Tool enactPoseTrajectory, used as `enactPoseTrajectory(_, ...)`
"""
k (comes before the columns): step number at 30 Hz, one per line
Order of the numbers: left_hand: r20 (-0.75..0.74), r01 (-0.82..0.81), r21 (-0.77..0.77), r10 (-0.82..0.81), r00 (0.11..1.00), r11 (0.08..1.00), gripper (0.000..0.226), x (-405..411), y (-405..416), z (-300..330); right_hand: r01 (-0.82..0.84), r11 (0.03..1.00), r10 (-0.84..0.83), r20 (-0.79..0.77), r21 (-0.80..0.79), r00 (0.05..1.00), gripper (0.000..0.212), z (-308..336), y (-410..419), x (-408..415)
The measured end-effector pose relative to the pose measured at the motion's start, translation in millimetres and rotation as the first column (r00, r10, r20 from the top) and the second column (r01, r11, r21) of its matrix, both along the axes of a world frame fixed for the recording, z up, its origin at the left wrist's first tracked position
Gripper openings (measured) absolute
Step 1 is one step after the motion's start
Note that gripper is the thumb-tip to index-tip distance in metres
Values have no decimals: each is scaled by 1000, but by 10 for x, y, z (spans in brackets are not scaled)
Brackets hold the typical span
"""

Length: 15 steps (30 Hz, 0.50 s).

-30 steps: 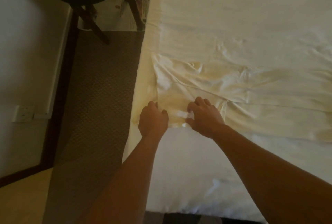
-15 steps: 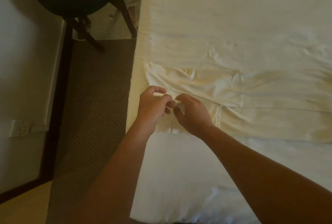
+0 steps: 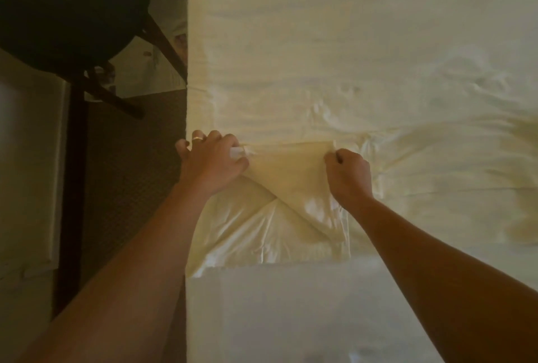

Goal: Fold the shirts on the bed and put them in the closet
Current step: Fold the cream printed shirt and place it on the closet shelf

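A pale cream shirt (image 3: 291,176) lies on a white bed (image 3: 320,42). The left hand (image 3: 211,163) and right hand (image 3: 348,175) each pinch its folded top edge, stretched between them.

Off to my left a dark round chair (image 3: 64,10) on splayed wooden legs stands on the brown patterned carpet (image 3: 134,188), with a pale wall (image 3: 26,173) beside it.

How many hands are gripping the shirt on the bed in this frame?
2. The left hand pinches the shirt at its raised edge near the bed's left side; the right hand grips the same edge further right.
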<state>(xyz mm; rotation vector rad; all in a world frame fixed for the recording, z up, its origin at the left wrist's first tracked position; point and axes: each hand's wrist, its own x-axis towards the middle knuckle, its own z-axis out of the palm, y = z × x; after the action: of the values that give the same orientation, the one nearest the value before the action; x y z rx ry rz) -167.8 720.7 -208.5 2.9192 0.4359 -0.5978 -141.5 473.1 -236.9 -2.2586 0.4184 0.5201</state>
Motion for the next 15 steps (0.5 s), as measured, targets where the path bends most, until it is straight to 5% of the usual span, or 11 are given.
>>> enactPoseTrajectory(7, 123, 3, 70, -12, 992, 998, 28, 32, 6, -201, -108, 982, 115, 34, -156, 993, 35, -111, -22, 141)
enactPoseTrajectory(10, 291, 0, 50, -14, 957, 999, 40, -86, -197, -240, -177, 944, 246, 237, -279, 940, 21, -173, -33, 28)
enactPoseTrajectory(12, 371, 28, 18, -33, 928, 999, 45, -201, -400, -271, -294, 876, 426, 327, -383, 844, 37, -201, -36, -98)
enactPoseTrajectory(15, 178, 48, -22, -44, 983, 999, 65, -364, -624, -383, -592, 625, 731, 115, -509, 673, 60, -269, -95, -216)
